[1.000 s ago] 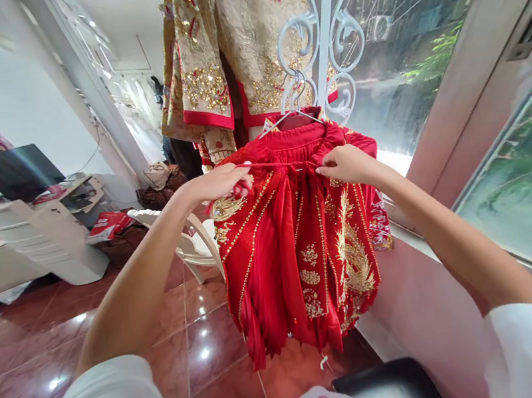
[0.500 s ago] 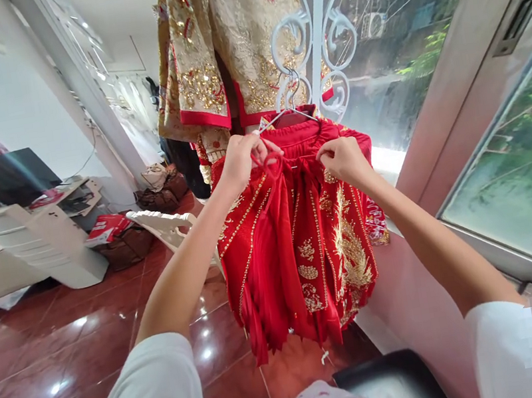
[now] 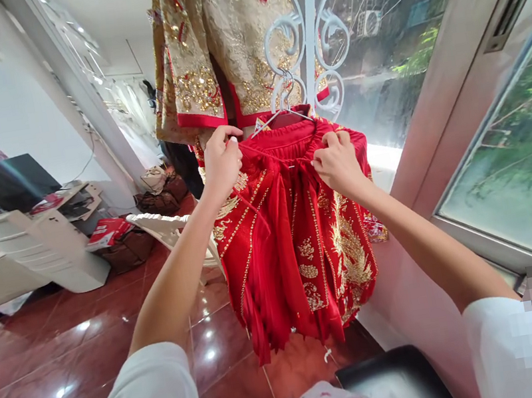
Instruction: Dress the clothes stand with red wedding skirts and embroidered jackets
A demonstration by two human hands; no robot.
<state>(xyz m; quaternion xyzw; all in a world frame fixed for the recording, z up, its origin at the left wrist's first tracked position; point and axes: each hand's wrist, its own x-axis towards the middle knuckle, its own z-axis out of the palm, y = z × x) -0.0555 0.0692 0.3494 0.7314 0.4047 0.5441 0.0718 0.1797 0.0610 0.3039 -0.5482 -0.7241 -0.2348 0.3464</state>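
Observation:
A red skirt [image 3: 297, 241] with gold embroidery hangs from a wire hanger [image 3: 285, 112] hooked on a white scrolled metal stand [image 3: 304, 25]. My left hand [image 3: 220, 162] is closed in a pinch on a thin red waist cord [image 3: 269, 156] at the skirt's upper left. At the waistband's right side, my right hand [image 3: 337, 162] pinches the other end of the same cord. The cord runs taut between both hands. A gold and red embroidered jacket [image 3: 216, 45] hangs behind and above the skirt.
A large window [image 3: 514, 139] with a sill runs along the right. A white plastic chair [image 3: 170, 231] stands left of the skirt on the glossy red tile floor [image 3: 67, 345]. A white desk [image 3: 25, 244] with a dark monitor [image 3: 11, 182] sits at the left. A black object [image 3: 396, 383] lies below me.
My left hand first moved in toward the waistband's middle, then rose to the skirt's upper left with the cord. My right hand stayed at the waistband's right, shifting slightly.

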